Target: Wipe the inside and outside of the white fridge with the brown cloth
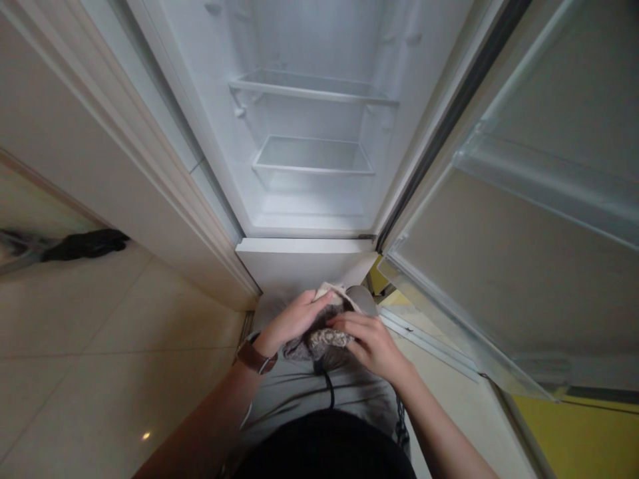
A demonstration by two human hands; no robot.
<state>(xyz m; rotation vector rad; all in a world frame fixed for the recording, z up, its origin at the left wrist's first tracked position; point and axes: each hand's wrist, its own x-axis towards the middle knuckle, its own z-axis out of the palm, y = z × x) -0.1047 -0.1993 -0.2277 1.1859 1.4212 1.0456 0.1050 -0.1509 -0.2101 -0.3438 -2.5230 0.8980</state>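
A crumpled grey and beige cloth (327, 338) sits between both of my hands, low in the middle of the view. My left hand (294, 318), with a brown watch strap on its wrist, grips the cloth's left side. My right hand (372, 342) pinches its right side, fingers curled over the fabric. Just beyond my hands stands an open fridge (309, 199), its white inside bare, with two glass shelves (313, 156) showing.
The fridge door (529, 253) hangs open to the right, with clear door racks. A pale wall panel (100, 146) runs along the left. Beige floor tiles (100, 359) lie at lower left, with a dark object (84, 244) on the floor. Yellow surface at lower right.
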